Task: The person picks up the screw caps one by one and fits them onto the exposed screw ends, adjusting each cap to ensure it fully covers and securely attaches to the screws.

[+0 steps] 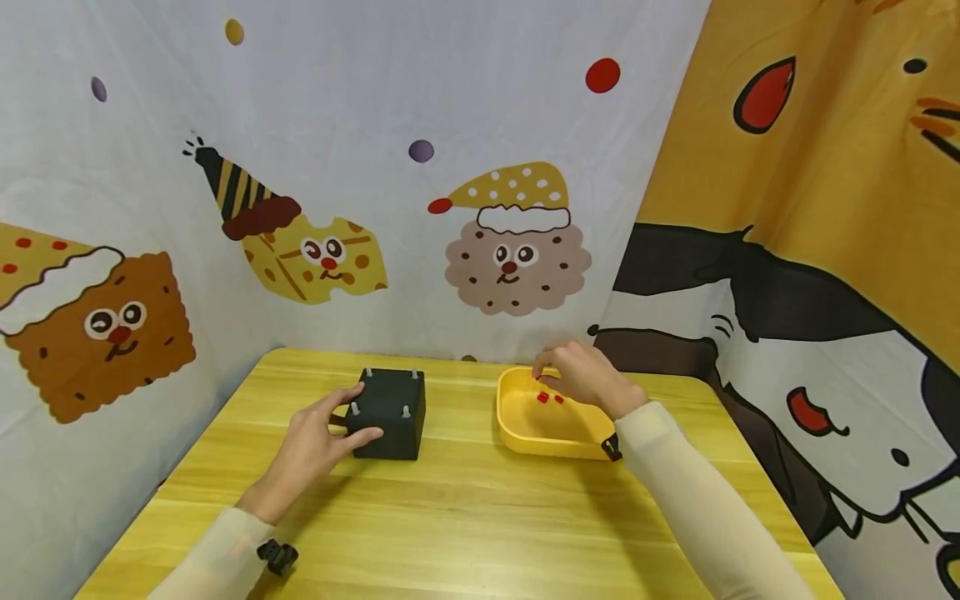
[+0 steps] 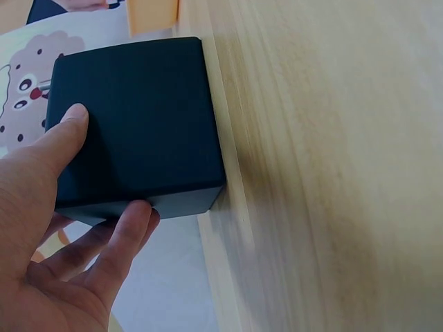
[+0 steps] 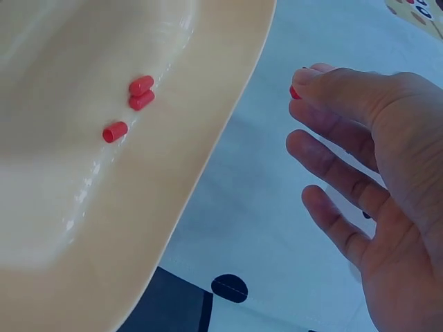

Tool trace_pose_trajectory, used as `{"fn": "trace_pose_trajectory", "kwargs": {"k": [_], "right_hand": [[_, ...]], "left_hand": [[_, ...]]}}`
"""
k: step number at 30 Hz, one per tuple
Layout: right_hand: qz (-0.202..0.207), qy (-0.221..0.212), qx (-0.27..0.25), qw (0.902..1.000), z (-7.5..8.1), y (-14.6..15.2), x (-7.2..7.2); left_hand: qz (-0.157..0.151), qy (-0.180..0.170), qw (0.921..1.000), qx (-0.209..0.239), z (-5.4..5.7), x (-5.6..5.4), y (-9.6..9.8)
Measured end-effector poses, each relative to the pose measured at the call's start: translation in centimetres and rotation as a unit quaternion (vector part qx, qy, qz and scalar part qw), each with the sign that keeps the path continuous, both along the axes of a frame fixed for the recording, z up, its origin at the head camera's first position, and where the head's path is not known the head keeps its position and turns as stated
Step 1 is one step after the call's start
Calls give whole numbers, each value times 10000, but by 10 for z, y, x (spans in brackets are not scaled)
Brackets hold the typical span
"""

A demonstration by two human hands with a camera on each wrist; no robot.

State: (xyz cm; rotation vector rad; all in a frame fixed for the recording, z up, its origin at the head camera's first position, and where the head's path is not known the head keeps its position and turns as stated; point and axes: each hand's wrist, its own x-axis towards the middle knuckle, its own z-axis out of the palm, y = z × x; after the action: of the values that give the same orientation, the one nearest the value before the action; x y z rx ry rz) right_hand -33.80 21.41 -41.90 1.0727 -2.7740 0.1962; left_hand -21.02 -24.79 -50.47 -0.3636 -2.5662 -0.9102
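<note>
With thumb and fingers spread round its near left corner, my left hand (image 1: 300, 446) grips a black box (image 1: 390, 429) on the table. A short metal post stands at each corner of the box's top; the left wrist view shows its smooth dark side and the thumb against it. Over the far side of a yellow tray (image 1: 555, 448), my right hand (image 1: 585, 377) pinches a small red cap (image 3: 295, 92) between thumb and index finger, mostly hidden by the fingertips. Its other fingers are loosely bent. Three more red caps (image 3: 115, 131) lie inside the tray, two of them side by side.
The wood-grain table (image 1: 450, 517) carries the box at left and the tray at right, with a gap between. A printed cloth (image 1: 360, 100) hangs close behind the table's far edge and along both sides. Each wrist wears a small black device (image 1: 277, 557).
</note>
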Motion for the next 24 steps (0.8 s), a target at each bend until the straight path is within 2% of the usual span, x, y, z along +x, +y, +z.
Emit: {"fn": "trace_pose_trajectory", "kwargs": {"k": [9,15,24], "right_hand": [[-24,22,-267,9996,-3,-5,10],[154,189,-385,9990,-6,-12,16],[425,166,-534,9975,-7,-24,24]], "left_hand": [[-3,122,9999,-113,0,-1,0],[-1,137,9998,-145,1,-1,0],[26,90,9998,-164,3,1,1]]}}
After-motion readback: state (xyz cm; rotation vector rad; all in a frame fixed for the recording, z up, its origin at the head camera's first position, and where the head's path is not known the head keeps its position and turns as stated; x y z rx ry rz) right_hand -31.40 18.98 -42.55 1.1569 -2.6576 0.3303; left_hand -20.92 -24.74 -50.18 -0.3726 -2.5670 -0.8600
